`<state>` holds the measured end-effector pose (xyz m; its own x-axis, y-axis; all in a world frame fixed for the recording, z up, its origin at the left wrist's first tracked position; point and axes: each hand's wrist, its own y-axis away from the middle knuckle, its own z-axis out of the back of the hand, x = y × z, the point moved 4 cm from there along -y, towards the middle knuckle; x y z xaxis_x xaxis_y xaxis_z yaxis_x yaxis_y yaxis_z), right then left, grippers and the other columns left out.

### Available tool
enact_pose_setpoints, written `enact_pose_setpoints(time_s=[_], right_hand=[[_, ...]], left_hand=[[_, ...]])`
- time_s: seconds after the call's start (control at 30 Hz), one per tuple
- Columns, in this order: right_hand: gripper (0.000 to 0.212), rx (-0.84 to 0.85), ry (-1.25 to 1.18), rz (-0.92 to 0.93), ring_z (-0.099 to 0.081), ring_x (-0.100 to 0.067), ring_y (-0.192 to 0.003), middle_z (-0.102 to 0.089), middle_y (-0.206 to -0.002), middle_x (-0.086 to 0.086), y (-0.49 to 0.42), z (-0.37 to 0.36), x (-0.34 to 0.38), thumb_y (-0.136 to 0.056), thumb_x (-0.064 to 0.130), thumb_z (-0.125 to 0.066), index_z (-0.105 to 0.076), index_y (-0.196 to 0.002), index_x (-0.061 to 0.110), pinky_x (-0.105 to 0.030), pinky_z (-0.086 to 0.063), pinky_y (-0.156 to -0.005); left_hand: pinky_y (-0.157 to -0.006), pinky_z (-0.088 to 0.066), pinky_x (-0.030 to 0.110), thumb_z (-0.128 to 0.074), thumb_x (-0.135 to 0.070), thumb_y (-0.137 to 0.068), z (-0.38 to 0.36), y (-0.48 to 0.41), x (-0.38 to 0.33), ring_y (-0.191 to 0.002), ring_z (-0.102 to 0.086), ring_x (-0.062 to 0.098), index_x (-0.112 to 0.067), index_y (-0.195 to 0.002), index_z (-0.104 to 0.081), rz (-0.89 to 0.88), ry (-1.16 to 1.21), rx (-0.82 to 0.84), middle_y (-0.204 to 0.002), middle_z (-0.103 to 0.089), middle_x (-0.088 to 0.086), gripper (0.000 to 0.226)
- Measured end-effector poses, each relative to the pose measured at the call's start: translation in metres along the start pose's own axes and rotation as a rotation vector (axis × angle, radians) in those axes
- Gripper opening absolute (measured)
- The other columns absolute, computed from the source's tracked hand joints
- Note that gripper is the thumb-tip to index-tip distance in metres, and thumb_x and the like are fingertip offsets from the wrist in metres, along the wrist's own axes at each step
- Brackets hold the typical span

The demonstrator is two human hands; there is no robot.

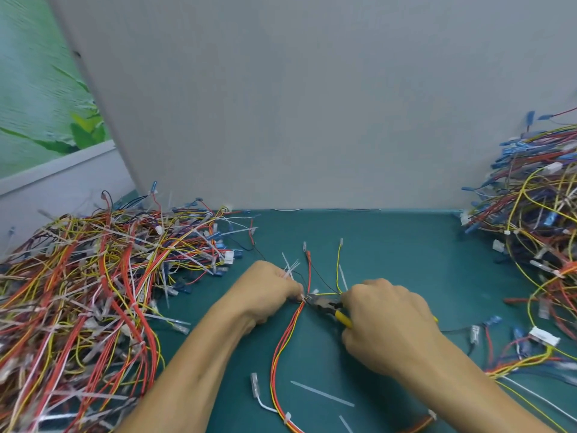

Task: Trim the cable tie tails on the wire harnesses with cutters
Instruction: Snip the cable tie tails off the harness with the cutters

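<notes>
Along the left edge of the teal surface we see a big heap of harnesses, red, yellow and white strands tangled together. It reaches from the far left corner to the near edge.

Right of the heap, near the middle of the surface, the left hand lies knuckles up. Its fingers are curled round the harness in work where the wires are bunched, and a spray of white tie tails stands out from behind them. From that grip the red, orange and yellow wires run toward the near edge in a long bend, while loose ends with terminals fan out toward the far edge.

Just right of the left fingertips, the dark nose of the cutters meets the bundle. We think the blades are on a tie there, but the spot is small and partly covered, so we cannot tell whether they are closed. The right hand wraps the yellow handles, fingers curled tight, knuckles up.

By the near edge, between the two forearms, a cut tail lies flat on the surface, with a shorter one beside it. At the right edge a second heap with many blue terminals climbs from the far right corner, and a white connector lies in front of it. A grey partition stands along the far edge.
</notes>
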<state>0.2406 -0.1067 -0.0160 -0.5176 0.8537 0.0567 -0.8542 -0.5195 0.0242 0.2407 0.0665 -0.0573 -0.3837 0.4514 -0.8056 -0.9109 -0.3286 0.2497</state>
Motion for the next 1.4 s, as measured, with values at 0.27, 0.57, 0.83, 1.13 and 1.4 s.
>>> enact_pose_setpoints(time_s=[0.27,0.57,0.83,1.13,1.4], right_hand=[[0.013,-0.041,0.005,0.032,-0.060,-0.029,-0.095,-0.039,-0.084,-0.002,0.0013,0.0014,0.0036,-0.089,0.027,-0.050,-0.040,-0.082,0.022,-0.031,-0.030,-0.062],[0.016,-0.048,0.056,0.026,-0.042,-0.029,-0.075,-0.037,-0.078,-0.001,-0.0019,0.0001,0.0026,-0.088,0.021,-0.051,-0.037,-0.079,0.021,-0.028,-0.022,-0.050],[0.031,-0.070,0.090,0.049,-0.041,-0.030,-0.072,-0.032,-0.071,0.002,-0.0033,-0.0037,0.0018,-0.088,0.017,-0.050,-0.027,-0.066,0.019,-0.027,-0.016,-0.046],[0.035,-0.072,0.135,0.084,-0.039,-0.030,-0.072,-0.029,-0.068,0.002,-0.0029,-0.0043,0.0046,-0.088,0.012,-0.049,-0.024,-0.064,0.019,-0.027,-0.016,-0.046],[0.027,-0.058,0.166,0.092,-0.039,-0.030,-0.071,-0.031,-0.069,0.001,-0.0024,-0.0028,0.0050,-0.088,0.012,-0.049,-0.031,-0.068,0.017,-0.028,-0.017,-0.046]], left_hand=[[-0.045,-0.011,0.021,-0.067,-0.022,-0.074,-0.0003,-0.0007,0.0003,-0.040,-0.016,0.016,-0.019,-0.061,-0.058,0.002,0.005,0.013,-0.044,-0.024,0.000,0.017],[-0.044,-0.011,0.020,-0.068,-0.021,-0.075,-0.0011,-0.0006,-0.0008,-0.038,-0.015,0.016,-0.017,-0.071,-0.059,-0.005,0.022,0.020,-0.042,-0.023,-0.002,0.010],[-0.045,-0.010,0.021,-0.067,-0.021,-0.075,-0.0016,-0.0002,-0.0014,-0.040,-0.015,0.016,-0.018,-0.071,-0.055,-0.010,0.033,0.024,-0.043,-0.022,-0.001,0.012],[-0.045,-0.010,0.020,-0.069,-0.021,-0.075,-0.0009,-0.0008,0.0008,-0.041,-0.016,0.016,-0.018,-0.073,-0.056,0.009,0.095,0.023,-0.045,-0.024,-0.001,0.014],[-0.044,-0.010,0.016,-0.065,-0.018,-0.083,0.0027,0.0011,0.0026,-0.039,-0.014,0.013,-0.017,-0.070,-0.053,0.041,0.213,0.012,-0.048,-0.023,-0.001,0.018]])
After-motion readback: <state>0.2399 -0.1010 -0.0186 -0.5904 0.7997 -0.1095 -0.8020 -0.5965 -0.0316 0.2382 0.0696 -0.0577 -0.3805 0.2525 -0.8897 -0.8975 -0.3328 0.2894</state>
